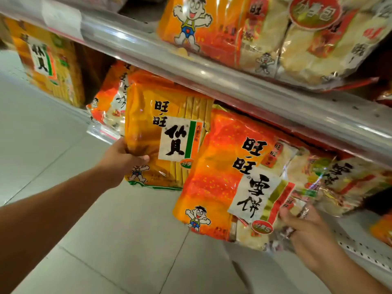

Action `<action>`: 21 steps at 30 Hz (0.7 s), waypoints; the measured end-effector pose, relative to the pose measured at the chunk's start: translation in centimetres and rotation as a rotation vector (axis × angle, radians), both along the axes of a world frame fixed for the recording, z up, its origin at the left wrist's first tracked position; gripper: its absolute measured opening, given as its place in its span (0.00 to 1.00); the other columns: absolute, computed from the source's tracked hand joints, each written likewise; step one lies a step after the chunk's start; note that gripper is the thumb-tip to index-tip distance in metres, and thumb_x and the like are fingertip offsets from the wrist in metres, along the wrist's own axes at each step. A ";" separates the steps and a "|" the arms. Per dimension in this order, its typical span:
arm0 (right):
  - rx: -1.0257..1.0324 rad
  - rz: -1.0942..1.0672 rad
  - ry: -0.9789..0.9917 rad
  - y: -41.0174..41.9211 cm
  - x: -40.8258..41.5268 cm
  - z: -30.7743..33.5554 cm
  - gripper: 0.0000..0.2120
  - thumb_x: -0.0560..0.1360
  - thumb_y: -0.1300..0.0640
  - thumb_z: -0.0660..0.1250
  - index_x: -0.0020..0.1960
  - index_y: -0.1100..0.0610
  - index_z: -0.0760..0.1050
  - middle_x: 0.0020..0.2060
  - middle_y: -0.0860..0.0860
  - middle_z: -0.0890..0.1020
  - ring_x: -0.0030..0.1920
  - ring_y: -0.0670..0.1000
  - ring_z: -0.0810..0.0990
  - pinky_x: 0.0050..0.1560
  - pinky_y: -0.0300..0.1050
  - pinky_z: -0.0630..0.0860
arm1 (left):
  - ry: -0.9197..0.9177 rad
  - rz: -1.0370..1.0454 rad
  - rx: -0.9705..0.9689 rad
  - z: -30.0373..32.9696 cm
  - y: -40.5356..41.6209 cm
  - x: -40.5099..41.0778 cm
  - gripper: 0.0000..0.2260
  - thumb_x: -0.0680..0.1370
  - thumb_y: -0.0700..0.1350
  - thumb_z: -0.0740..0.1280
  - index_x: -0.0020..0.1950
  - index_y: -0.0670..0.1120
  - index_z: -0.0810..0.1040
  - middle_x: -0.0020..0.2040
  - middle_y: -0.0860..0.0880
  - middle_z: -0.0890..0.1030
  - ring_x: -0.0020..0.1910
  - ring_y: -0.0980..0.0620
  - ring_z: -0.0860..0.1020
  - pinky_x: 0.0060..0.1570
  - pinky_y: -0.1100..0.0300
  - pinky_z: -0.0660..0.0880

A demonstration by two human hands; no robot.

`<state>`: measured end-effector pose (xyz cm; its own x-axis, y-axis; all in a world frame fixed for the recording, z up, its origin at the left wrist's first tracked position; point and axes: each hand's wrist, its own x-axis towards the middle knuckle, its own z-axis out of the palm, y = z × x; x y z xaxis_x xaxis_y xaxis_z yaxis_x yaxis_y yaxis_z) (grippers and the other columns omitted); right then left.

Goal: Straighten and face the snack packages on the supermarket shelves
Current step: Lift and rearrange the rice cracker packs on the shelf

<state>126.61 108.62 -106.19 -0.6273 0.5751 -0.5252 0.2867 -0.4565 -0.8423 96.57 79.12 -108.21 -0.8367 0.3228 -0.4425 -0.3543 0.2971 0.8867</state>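
My left hand (124, 160) grips the left edge of a yellow-orange rice cracker bag (167, 141), thumb on its front; the bag stands out in front of the lower shelf. My right hand (305, 228) holds the lower right corner of an orange-red snow cracker bag (229, 179), which tilts and hangs past the shelf front. Both bags show their fronts to me. Behind them further bags of the same kinds (110, 102) lean on the lower shelf.
A metal shelf edge rail (212, 81) runs diagonally above the two bags. On the upper shelf lies a big orange and white cracker bag (265, 32). More yellow bags (51, 60) stand far left. Grey floor tiles (127, 230) lie below. The perforated lower shelf front (360, 251) is at right.
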 end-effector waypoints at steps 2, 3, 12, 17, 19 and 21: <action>0.023 -0.017 0.006 0.5 -1.8 0.3 0.30 0.66 0.62 0.69 0.68 0.54 0.69 0.56 0.57 0.83 0.54 0.56 0.82 0.47 0.54 0.79 | -0.002 0.055 -0.017 0.2 -2.7 1.2 0.25 0.69 0.33 0.75 0.62 0.48 0.75 0.54 0.44 0.83 0.53 0.40 0.81 0.56 0.36 0.75; 0.046 -0.015 0.009 0.6 -3.1 0.4 0.31 0.67 0.62 0.69 0.69 0.55 0.68 0.57 0.57 0.82 0.54 0.56 0.82 0.44 0.53 0.80 | -0.005 0.091 -0.034 0.2 -4.1 2.0 0.24 0.69 0.33 0.75 0.61 0.49 0.76 0.53 0.45 0.84 0.52 0.41 0.82 0.56 0.36 0.76; 0.196 -0.117 0.037 0.6 -17.6 -0.1 0.16 0.71 0.65 0.73 0.52 0.47 0.78 0.44 0.45 0.85 0.44 0.46 0.84 0.34 0.42 0.79 | -0.097 0.384 -0.176 -1.7 -14.0 9.1 0.25 0.70 0.36 0.76 0.63 0.49 0.73 0.53 0.43 0.82 0.50 0.40 0.82 0.51 0.39 0.78; 0.282 -0.159 0.065 -0.4 -21.4 -2.1 0.17 0.68 0.63 0.77 0.47 0.46 0.75 0.42 0.44 0.82 0.38 0.40 0.81 0.27 0.35 0.76 | -0.137 0.432 -0.210 -2.5 -18.1 11.7 0.24 0.69 0.36 0.76 0.61 0.49 0.74 0.52 0.44 0.83 0.48 0.40 0.82 0.49 0.42 0.79; 0.280 -0.206 0.066 -1.2 -22.5 -3.0 0.19 0.67 0.61 0.78 0.49 0.46 0.73 0.41 0.43 0.80 0.35 0.38 0.79 0.20 0.33 0.72 | -0.153 0.421 -0.207 -2.8 -18.6 12.3 0.23 0.68 0.35 0.76 0.60 0.50 0.75 0.51 0.43 0.84 0.48 0.39 0.82 0.50 0.40 0.79; 0.248 -0.220 0.010 -2.0 -23.2 -4.0 0.22 0.67 0.57 0.78 0.55 0.46 0.72 0.44 0.44 0.79 0.38 0.42 0.78 0.19 0.34 0.71 | -0.172 0.402 -0.183 -3.2 -18.8 12.8 0.22 0.68 0.35 0.76 0.57 0.51 0.76 0.49 0.44 0.85 0.46 0.40 0.83 0.48 0.42 0.80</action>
